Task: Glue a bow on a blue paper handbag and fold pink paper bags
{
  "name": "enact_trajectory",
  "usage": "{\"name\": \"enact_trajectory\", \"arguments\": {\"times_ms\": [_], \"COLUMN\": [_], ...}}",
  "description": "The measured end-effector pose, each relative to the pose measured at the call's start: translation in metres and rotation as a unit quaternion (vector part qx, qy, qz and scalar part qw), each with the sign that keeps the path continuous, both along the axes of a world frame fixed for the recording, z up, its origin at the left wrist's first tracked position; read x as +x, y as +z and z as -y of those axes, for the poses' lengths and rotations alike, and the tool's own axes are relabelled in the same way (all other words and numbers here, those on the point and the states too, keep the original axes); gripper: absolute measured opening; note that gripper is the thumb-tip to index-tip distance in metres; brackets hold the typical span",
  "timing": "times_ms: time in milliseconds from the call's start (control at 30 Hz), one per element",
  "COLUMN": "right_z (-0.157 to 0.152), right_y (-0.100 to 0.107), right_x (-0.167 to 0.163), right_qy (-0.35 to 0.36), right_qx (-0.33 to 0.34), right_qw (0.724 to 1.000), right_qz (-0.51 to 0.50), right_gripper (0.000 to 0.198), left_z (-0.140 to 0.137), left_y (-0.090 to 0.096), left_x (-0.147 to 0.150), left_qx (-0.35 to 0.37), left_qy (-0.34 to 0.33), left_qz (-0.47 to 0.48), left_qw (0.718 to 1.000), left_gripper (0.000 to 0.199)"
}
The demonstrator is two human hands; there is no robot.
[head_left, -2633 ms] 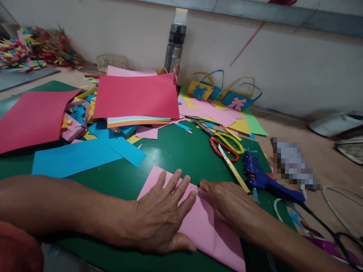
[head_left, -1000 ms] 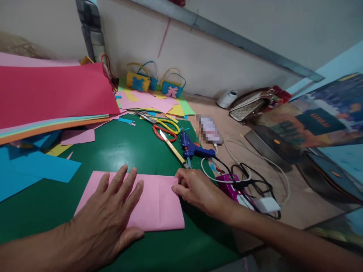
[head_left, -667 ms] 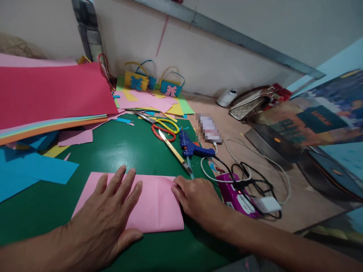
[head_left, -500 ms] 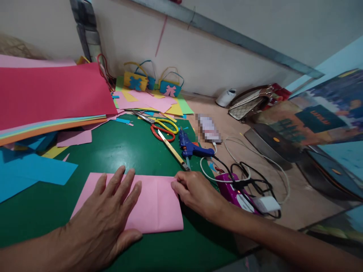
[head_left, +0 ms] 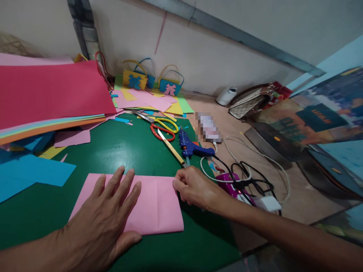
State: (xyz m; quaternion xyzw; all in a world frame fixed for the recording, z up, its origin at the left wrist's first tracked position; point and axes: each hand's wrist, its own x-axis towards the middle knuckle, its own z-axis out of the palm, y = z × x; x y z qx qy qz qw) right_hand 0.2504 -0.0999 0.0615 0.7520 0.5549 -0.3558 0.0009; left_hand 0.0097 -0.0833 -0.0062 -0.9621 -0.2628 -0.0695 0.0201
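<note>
A folded sheet of pink paper (head_left: 153,211) lies on the green mat, with a faint upright crease right of its middle. My left hand (head_left: 104,211) rests flat over its left half, fingers spread. At the paper's upper right corner my right hand (head_left: 195,187) is closed, thumb and forefinger pinching the edge; the other fingers are curled under and partly hidden. Just beyond that hand lies a craft knife (head_left: 171,147) with a yellow handle. It touches scissors (head_left: 163,128) with red and yellow grips. A blue glue gun (head_left: 193,145) is to their right.
Coloured paper sheets (head_left: 51,90) are stacked at left, with blue paper (head_left: 53,170) below. Small paper bags (head_left: 170,87) stand by the wall. A phone (head_left: 209,126), a purple power strip (head_left: 227,183), tangled cables and a handbag (head_left: 249,102) occupy the right side.
My right hand has shifted slightly up along the paper's right corner, its fingers still closed. The left hand and the pink paper stay nearly in place.
</note>
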Motion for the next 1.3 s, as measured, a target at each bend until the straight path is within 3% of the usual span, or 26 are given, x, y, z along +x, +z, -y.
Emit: {"name": "enact_trajectory", "arguments": {"times_ms": [533,833,1033,1300], "right_z": [0.002,0.002,0.003,0.002], "right_y": [0.007,0.006,0.007,0.01], "right_x": [-0.009,-0.01,-0.011,-0.014], "right_qy": [0.058,0.052,0.054,0.08], "right_qx": [0.019,0.013,0.013,0.028], "right_qw": [0.995,0.996,0.996,0.989], "right_qz": [0.074,0.078,0.074,0.124], "right_gripper": [0.028,0.027,0.029,0.03], "left_z": [-0.001,-0.006,-0.005,-0.009], "left_y": [-0.003,0.008,0.007,0.029], "left_x": [0.0,0.0,-0.002,0.001], "left_qx": [0.012,0.01,-0.045,-0.146], "left_qy": [-0.009,-0.042,-0.047,-0.067], "left_qz": [0.021,0.017,-0.001,-0.058], "left_qw": [1.0,0.999,0.998,0.985], "left_gripper": [0.079,0.078,0.075,0.065]}}
